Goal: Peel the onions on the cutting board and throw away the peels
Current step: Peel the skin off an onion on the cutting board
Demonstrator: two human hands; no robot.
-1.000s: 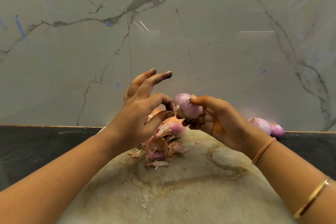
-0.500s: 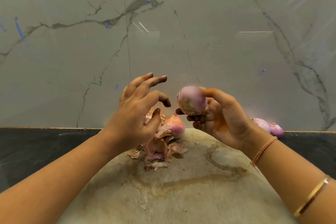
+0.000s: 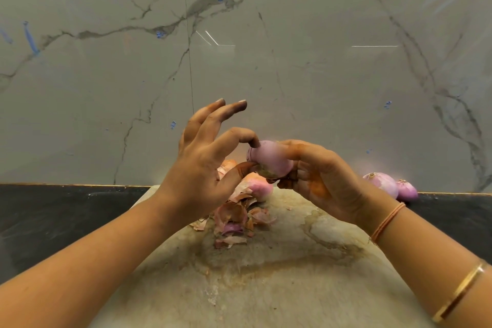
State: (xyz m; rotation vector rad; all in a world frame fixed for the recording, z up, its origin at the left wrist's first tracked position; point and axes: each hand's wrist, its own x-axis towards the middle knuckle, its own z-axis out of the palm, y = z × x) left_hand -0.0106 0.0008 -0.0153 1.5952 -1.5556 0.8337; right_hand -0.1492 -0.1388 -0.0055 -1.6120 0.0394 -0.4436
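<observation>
Above the cutting board (image 3: 266,287), the right hand (image 3: 319,178) cups the onion (image 3: 269,157) (smooth, probably slippery). The left hand (image 3: 197,181) pinches its root end, likely the best purchase on the skin, other fingers (image 3: 229,114) spread.

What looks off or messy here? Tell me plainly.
Loose peels lie heaped on the cutting board, not yet thrown away. The board is blotched with brown stains. Two peeled onions sit off the board on the dark counter.

**Around your hands**

Between your left hand (image 3: 202,176) and right hand (image 3: 319,181) sits the held onion (image 3: 269,158), over the cutting board (image 3: 266,287). Under your left hand lie the peels (image 3: 234,218). Right of your right wrist are two onions (image 3: 383,184), by the wall (image 3: 292,61).
</observation>
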